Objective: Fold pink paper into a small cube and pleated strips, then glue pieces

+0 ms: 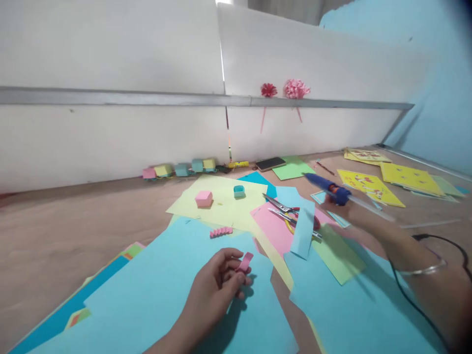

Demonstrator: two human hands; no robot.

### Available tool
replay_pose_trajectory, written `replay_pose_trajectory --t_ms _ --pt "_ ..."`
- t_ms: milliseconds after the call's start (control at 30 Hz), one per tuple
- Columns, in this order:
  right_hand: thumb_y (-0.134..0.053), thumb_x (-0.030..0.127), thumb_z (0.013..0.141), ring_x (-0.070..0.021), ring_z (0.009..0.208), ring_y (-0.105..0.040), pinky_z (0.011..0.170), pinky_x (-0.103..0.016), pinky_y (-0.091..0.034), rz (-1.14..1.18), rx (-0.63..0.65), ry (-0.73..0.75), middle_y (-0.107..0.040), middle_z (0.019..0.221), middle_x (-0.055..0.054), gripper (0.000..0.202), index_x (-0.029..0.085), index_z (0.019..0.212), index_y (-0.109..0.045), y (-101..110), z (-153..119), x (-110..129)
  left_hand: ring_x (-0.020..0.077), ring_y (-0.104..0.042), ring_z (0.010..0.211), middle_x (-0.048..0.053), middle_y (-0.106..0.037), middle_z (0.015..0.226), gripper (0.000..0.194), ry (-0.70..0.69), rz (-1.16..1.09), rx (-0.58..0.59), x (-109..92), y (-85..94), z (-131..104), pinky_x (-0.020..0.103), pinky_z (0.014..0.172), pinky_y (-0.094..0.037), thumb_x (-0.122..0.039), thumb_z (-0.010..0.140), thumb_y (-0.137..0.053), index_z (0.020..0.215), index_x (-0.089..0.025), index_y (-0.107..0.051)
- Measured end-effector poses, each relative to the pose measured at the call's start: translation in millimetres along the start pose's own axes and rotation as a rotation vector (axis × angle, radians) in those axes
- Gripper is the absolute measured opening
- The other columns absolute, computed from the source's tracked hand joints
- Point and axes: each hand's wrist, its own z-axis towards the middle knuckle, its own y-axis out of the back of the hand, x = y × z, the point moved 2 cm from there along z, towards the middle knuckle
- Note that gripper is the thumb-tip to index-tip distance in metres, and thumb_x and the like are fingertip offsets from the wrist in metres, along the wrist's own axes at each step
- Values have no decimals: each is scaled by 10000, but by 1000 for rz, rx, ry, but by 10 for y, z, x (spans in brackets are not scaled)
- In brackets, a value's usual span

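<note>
Low over the light blue paper sheet [165,275], my left hand [214,285] pinches a small folded pink paper strip [245,262] between fingers and thumb. My right hand [346,211], raised at the right, is wrapped round a blue hot glue gun [326,188] whose nozzle points left; a clear glue stick [370,206] sticks out of its back. Just beyond my left hand lies a pleated pink paper strip [221,232]. A pink paper box [204,198] and a small teal paper ring [239,191] stand on the pale yellow sheet [184,201].
Scissors [282,204] lie partly under a light blue strip [304,228]. A row of small paper boxes [182,169], a yellow tube [239,164] and a phone [271,163] line the white panel [110,142]. Yellow cards [370,187] lie right; a black cable [416,305] passes my right arm.
</note>
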Motion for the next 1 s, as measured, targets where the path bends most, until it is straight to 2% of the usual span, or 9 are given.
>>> replay_pose_trajectory --t_ms 133,300,433,533,633,700,767,867,1000 --pt "-652 136 731 -238 749 -586 641 -363 -324 -351 3 -44 -619 706 -120 143 166 650 -538 341 363 -415 163 -686 691 71 -713 809 378 91 -104 3 17 53 62 224 552 -524 -333 708 -762 980 -148 -576" --pt "-681 31 702 -297 909 -623 743 -383 -385 -545 113 12 -656 908 -264 103 101 751 -625 335 483 -586 169 -708 711 101 -727 814 276 154 -151 -8 18 113 114 210 555 -531 -299 681 -778 813 -130 -604" --pt "-625 205 856 -257 981 -616 816 -373 -424 -430 165 296 -635 1112 -210 233 135 1076 -657 8 184 -82 163 -704 666 96 -718 837 229 173 -144 -35 -17 93 121 181 462 -496 -263 658 -766 743 -132 -599" --pt "-592 348 883 -193 832 -644 746 -335 -492 -39 510 497 -623 1177 -130 371 215 1230 -601 -432 -307 509 164 -700 662 93 -705 890 210 138 -118 -35 -39 69 99 180 430 -486 -247 637 -753 718 -133 -597" --pt "-631 303 849 -184 865 -610 748 -308 -501 174 648 611 -638 1091 -92 340 214 1177 -619 -828 -711 940 163 -681 641 65 -687 789 175 99 -77 -9 -48 60 65 194 439 -491 -245 655 -723 717 -139 -597" --pt "-561 260 885 -161 785 -589 704 -286 -476 242 672 633 -650 910 -64 147 191 952 -672 -1000 -840 1066 153 -652 617 36 -650 671 127 63 -28 12 -52 61 48 199 454 -488 -236 686 -685 724 -143 -609" --pt "-526 239 887 -152 727 -567 675 -279 -444 267 670 591 -637 774 -42 181 186 772 -657 -1084 -863 1093 141 -629 617 51 -662 751 89 17 9 34 -57 63 38 205 460 -485 -225 697 -652 714 -147 -612" --pt "-544 255 847 -132 642 -539 605 -255 -413 367 749 343 -609 669 -12 190 181 688 -617 -1125 -810 1037 108 -603 596 68 -657 975 24 -57 83 50 -65 67 33 203 458 -462 -166 675 -613 695 -153 -616" --pt "-629 349 782 -94 536 -478 509 -219 -368 563 795 10 -534 588 38 200 177 687 -592 -1175 -785 945 105 -578 566 6 -650 727 184 -93 182 47 -75 64 11 204 532 -455 -80 670 -573 813 -169 -647"
